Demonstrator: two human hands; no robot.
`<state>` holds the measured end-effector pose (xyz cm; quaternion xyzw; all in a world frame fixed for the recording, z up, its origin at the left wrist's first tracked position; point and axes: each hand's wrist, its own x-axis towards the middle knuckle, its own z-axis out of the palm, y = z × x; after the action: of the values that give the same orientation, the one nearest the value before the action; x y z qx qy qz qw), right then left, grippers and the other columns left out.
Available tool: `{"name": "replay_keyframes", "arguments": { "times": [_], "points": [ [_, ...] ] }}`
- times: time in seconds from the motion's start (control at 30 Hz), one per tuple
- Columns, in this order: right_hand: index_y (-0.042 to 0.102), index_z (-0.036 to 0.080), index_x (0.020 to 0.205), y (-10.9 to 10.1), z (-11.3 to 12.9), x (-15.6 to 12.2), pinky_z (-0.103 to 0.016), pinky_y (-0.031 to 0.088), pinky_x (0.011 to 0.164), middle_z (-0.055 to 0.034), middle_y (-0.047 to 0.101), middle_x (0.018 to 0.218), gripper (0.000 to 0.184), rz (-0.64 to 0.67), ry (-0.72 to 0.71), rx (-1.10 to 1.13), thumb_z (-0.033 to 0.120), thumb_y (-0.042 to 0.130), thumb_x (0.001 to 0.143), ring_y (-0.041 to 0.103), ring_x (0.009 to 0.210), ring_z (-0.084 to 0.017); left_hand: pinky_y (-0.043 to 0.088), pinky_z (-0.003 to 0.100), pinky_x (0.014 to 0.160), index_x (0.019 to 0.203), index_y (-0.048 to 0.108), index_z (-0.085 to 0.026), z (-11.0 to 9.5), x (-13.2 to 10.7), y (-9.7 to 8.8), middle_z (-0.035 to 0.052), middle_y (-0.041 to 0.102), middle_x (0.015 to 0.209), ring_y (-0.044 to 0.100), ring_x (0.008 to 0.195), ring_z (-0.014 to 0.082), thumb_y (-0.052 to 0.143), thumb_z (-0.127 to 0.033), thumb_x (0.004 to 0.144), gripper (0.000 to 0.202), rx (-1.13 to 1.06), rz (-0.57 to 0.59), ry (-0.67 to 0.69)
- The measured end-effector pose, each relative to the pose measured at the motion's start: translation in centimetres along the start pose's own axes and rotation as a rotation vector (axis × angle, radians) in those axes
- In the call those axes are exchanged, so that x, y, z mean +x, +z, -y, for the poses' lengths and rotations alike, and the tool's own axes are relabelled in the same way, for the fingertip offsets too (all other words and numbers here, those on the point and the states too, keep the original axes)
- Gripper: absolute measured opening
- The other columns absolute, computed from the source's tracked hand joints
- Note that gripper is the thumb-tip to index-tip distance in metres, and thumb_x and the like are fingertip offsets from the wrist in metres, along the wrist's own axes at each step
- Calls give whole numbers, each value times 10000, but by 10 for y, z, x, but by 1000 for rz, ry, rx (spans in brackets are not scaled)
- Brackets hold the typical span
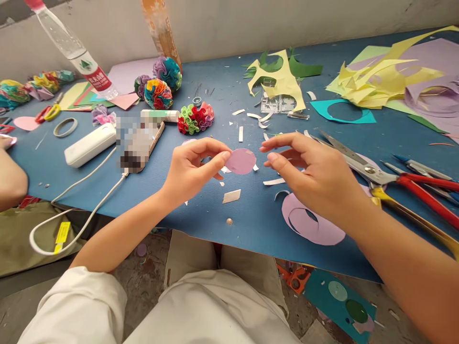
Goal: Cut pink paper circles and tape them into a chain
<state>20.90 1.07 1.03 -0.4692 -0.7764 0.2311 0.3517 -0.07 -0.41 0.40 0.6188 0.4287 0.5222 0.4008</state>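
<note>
Between the thumb and index finger of my left hand [195, 167] is a small purple paper disc [242, 161], pinched at its left edge. A short pale strip shows near the disc's upper right edge. My right hand [304, 167] hovers just to the right of the disc, apart from it, with thumb and fingers parted and nothing visible between them. Below the right hand lies a purple paper offcut [324, 231] with curved cut-outs. Small white paper strips [232, 196] are scattered on the blue table [208, 220] around both hands. Part of another purple piece is hidden behind my left hand.
Large scissors [376, 174] with red and yellow handles lie at right. Yellow paper scraps [380, 83] are heaped behind. Ruffled paper balls [195, 118], a phone [138, 148], a white power bank [91, 145] and a water bottle [79, 57] stand left. Another person's arm [10, 177] reaches in at far left.
</note>
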Motion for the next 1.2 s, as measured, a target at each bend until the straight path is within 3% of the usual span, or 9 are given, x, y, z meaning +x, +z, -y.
{"name": "replay_keyframes", "arguments": {
  "times": [0.07,0.2,0.3,0.43,0.5,0.63,0.83,1.0,1.2],
  "points": [
    [670,238,947,2,4,-1,-286,514,588,-9,729,881,139,86,2,191,311,572,882,680,720,-169,569,158,503,786,686,-146,0,-1,2,15,673,760,646,671,99,730,-402,771,260,-23,28,-12],
    [665,236,771,5,9,-2,-244,506,535,16,710,727,152,174,24,384,333,610,874,659,632,-136,573,168,511,763,700,-147,-2,-1,2,23,703,781,661,689,112,761,-412,739,273,-59,73,-59],
    [664,243,750,4,9,-2,-242,510,528,17,714,712,156,202,35,440,325,615,874,658,608,-134,563,179,498,784,730,-171,-4,2,-3,30,731,817,688,704,137,776,-466,710,308,-108,175,-173],
    [677,244,774,3,10,-4,-246,519,562,16,722,718,152,234,-13,371,323,598,876,666,630,-141,570,233,503,814,753,-177,-5,5,-9,64,743,824,712,717,182,634,-606,792,445,-166,284,-245],
    [675,236,767,3,10,-6,-249,517,592,16,723,722,144,232,-56,265,303,594,866,667,652,-145,574,237,535,815,750,-183,-4,5,-9,56,742,826,714,742,183,630,-586,800,421,-127,264,-240],
    [673,229,776,5,10,-9,-254,510,650,25,719,736,107,197,-167,75,264,592,836,660,662,-139,536,198,549,733,731,-175,-3,2,-5,20,724,756,674,690,138,746,-363,722,188,20,226,-207],
    [661,235,792,7,8,-10,-267,503,645,17,716,762,100,182,-192,-7,262,575,837,658,679,-147,467,169,511,659,714,-162,-7,-1,-4,6,684,661,615,633,109,696,-200,704,62,132,269,-210],
    [665,245,808,5,7,-7,-282,517,646,15,718,768,83,206,-151,41,314,621,820,663,686,-156,446,171,489,635,708,-147,-7,-1,-5,14,675,642,598,612,107,681,-171,697,71,156,296,-236],
    [689,231,862,1,4,-1,-278,538,583,-10,727,810,303,94,17,256,525,681,789,663,655,-152,540,207,530,681,711,-140,-2,5,-5,14,675,691,623,608,109,721,-324,711,188,1,161,-266]
  ]
}}
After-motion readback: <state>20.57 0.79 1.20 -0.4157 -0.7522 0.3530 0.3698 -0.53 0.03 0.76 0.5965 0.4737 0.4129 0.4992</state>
